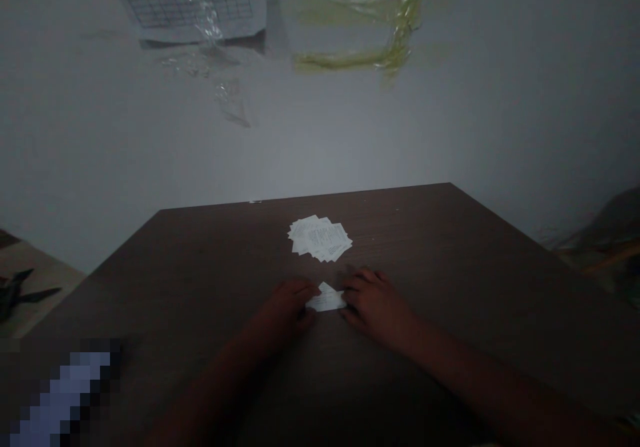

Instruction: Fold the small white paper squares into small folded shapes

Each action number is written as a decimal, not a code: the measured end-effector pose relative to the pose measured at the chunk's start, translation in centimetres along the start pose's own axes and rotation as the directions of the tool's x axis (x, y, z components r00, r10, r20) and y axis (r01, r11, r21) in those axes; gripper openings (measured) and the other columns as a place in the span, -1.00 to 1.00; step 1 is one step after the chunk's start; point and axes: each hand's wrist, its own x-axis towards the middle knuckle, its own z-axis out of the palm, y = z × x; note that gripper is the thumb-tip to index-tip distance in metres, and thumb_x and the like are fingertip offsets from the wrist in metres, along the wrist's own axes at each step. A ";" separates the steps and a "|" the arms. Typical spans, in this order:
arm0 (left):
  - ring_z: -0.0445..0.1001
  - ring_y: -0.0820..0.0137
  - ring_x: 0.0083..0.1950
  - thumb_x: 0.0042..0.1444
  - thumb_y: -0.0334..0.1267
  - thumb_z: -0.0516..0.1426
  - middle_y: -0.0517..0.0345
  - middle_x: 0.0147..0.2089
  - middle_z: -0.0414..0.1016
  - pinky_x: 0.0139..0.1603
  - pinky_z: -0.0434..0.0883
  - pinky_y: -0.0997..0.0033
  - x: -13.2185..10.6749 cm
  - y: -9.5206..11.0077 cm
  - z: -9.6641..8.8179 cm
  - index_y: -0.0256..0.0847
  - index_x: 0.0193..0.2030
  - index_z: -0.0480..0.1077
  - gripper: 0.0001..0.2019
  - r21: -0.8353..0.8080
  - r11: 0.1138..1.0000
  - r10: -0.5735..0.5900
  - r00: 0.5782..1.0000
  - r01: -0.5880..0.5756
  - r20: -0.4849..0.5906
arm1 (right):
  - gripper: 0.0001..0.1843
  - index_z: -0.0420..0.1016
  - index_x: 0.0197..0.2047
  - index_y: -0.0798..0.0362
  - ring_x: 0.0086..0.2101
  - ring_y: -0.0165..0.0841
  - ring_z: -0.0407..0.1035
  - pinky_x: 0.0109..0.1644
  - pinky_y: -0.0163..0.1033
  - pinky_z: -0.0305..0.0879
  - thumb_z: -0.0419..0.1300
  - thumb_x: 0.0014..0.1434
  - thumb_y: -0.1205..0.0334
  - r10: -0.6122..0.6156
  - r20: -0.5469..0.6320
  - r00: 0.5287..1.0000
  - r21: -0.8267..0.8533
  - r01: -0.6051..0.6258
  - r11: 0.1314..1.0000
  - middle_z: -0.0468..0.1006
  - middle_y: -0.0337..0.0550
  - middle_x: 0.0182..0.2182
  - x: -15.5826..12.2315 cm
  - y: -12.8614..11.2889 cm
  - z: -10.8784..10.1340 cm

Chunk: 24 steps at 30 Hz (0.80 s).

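A small piece of printed white paper (pixel 327 299) lies on the dark table between my hands, its upper edge rising to a point. My left hand (pixel 290 305) has its fingers closed on the paper's left end. At the right end, my right hand (pixel 374 300) grips it with bent fingers, thumb towards me. Both hands rest low at the tabletop. Just beyond them sits a loose, fanned-out pile of printed paper slips (pixel 320 239), overlapping in a rough round shape.
The brown table (pixel 210 247) reaches back to a pale wall (pixel 350 140). A gridded sheet (pixel 190 0) and yellowed tape (pixel 345 60) are stuck on that wall. A pixelated pale object (pixel 65 393) is at the lower left. Dark items (pixel 20 293) lie beyond the table's left edge.
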 end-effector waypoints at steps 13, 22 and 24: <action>0.78 -0.05 0.41 0.56 -0.53 0.21 -0.10 0.29 0.85 0.61 0.61 -0.13 0.5 1.0 -0.4 -0.16 0.30 0.73 -0.64 0.104 0.993 0.052 0.999 -0.051 -0.014 | -0.79 0.92 0.11 -0.06 0.16 0.00 0.69 0.38 0.14 0.58 0.38 0.72 0.29 -0.078 -0.067 0.995 0.127 0.086 0.988 0.91 -0.01 0.09 1.0 0.6 1.2; 0.77 -0.09 0.38 0.59 -0.39 0.23 -0.02 0.26 0.84 0.60 0.59 -0.09 0.8 2.1 -0.3 -0.10 0.24 0.77 -0.71 0.070 0.998 -0.003 0.998 0.006 -0.056 | -0.83 0.80 -0.01 -0.03 0.10 -0.03 0.67 0.35 0.15 0.60 0.38 0.71 0.29 0.002 -0.141 0.990 0.235 0.031 0.971 0.82 -0.01 -0.01 2.1 1.2 3.1; 0.78 -0.04 0.30 0.60 -0.39 0.24 0.01 0.16 0.83 0.54 0.60 -0.04 1.1 2.2 -0.3 -0.12 0.07 0.77 -0.78 0.030 0.999 -0.023 0.997 0.026 -0.079 | -0.85 0.78 -0.01 -0.03 0.10 -0.02 0.66 0.32 0.13 0.61 0.39 0.69 0.29 0.031 -0.154 0.988 0.247 0.009 0.969 0.80 -0.02 -0.01 2.2 1.2 3.2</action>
